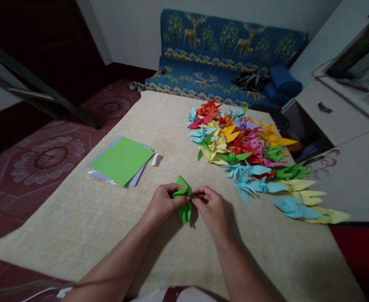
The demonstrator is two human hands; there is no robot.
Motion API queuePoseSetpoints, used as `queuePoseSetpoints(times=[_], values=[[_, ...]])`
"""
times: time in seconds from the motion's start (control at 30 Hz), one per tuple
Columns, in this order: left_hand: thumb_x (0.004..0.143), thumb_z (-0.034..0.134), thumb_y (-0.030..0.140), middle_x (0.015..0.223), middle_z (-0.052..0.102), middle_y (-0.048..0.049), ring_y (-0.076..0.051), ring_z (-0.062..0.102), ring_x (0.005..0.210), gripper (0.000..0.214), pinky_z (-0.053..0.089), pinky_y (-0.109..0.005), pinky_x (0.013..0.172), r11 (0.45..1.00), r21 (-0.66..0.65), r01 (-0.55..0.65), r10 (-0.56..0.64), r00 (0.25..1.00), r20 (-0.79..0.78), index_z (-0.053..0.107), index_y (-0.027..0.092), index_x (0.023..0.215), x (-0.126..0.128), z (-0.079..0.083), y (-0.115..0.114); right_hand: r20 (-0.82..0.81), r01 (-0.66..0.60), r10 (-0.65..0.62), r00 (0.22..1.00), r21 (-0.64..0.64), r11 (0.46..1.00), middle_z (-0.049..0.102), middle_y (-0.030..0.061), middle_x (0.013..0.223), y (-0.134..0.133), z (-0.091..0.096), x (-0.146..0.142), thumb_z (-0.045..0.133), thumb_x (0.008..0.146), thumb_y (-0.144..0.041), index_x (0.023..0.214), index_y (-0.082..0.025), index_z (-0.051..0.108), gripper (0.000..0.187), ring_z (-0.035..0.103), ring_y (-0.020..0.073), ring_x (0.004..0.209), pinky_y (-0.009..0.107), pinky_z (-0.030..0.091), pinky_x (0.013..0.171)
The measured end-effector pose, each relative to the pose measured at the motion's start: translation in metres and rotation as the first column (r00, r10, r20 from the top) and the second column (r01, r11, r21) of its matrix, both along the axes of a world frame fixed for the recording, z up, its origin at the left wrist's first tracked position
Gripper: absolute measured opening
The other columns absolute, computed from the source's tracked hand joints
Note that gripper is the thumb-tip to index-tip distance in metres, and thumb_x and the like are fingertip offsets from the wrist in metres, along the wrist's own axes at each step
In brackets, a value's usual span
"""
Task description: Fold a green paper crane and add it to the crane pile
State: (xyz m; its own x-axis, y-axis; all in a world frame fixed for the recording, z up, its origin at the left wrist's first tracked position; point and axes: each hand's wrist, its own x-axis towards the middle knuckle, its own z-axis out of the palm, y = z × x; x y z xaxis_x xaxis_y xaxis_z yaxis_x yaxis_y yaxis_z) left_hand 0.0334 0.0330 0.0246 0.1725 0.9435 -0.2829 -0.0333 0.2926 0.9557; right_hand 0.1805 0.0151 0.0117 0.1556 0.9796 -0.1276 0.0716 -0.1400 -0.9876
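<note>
A partly folded green paper figure [183, 200] is pinched between both hands just above the beige table [84, 218]. My left hand [164, 202] grips its left side with thumb and fingers. My right hand [210, 205] pinches its right upper edge. One green tip points up behind the fingers, another hangs down between the hands. A stack of square paper sheets [121, 161] with a green sheet on top lies to the left, in a clear wrapper.
A large pile of folded paper cranes [250, 157] in several colours spreads over the table's right side. A small white scrap [154, 159] lies by the stack. Behind the table is a blue deer-patterned sofa [222, 50]; white cabinets [344, 138] stand at right.
</note>
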Motion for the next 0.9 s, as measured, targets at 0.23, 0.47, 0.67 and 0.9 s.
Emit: queuePoseSetpoints(times=[0.23, 0.47, 0.67, 0.9], values=[[0.063, 0.079, 0.031, 0.056, 0.059, 0.0008, -0.009, 0.049, 0.049, 0.023, 0.036, -0.02, 0.047, 1.0, 0.02, 0.002, -0.001, 0.999, -0.052, 0.07, 0.01, 0.066, 0.0, -0.008, 0.001, -0.008, -0.052, 0.052, 0.999, 0.048, 0.998, 0.068, 0.0023, 0.077, -0.004, 0.003, 0.002, 0.068, 0.074, -0.031, 0.081, -0.022, 0.068, 0.012, 0.064, 0.018, 0.072, 0.027, 0.052, 0.065], [0.064, 0.077, 0.032, 0.054, 0.055, 0.0015, -0.008, 0.045, 0.048, 0.025, 0.034, -0.02, 0.047, 0.996, 0.031, 0.08, -0.076, 0.991, -0.111, 0.069, 0.008, 0.066, 0.002, -0.008, 0.0, 0.019, -0.059, 0.057, 0.998, 0.137, 0.989, 0.063, 0.0011, 0.077, -0.003, 0.001, -0.002, 0.068, 0.074, -0.026, 0.077, -0.021, 0.067, 0.005, 0.06, 0.0166, 0.072, 0.025, 0.049, 0.064], [0.065, 0.076, 0.032, 0.051, 0.049, 0.0032, -0.007, 0.04, 0.046, 0.026, 0.03, -0.02, 0.045, 0.986, 0.02, 0.163, -0.159, 0.977, -0.145, 0.069, 0.007, 0.067, 0.002, -0.007, -0.001, 0.042, -0.041, 0.033, 0.999, 0.206, 0.978, 0.053, -0.0016, 0.067, -0.003, -0.002, -0.006, 0.065, 0.076, -0.024, 0.065, -0.019, 0.059, 0.014, 0.052, 0.0135, 0.064, 0.022, 0.041, 0.058], [0.062, 0.08, 0.029, 0.058, 0.059, -0.0005, -0.01, 0.05, 0.052, 0.023, 0.038, -0.021, 0.05, 0.995, 0.083, 0.063, -0.057, 0.996, -0.064, 0.068, 0.01, 0.063, 0.007, -0.012, -0.003, 0.047, 0.085, -0.099, 0.994, 0.248, 0.965, 0.05, -0.0023, 0.066, -0.003, -0.003, -0.006, 0.051, 0.091, -0.037, 0.069, -0.019, 0.055, 0.029, 0.048, 0.0122, 0.062, 0.022, 0.038, 0.057]])
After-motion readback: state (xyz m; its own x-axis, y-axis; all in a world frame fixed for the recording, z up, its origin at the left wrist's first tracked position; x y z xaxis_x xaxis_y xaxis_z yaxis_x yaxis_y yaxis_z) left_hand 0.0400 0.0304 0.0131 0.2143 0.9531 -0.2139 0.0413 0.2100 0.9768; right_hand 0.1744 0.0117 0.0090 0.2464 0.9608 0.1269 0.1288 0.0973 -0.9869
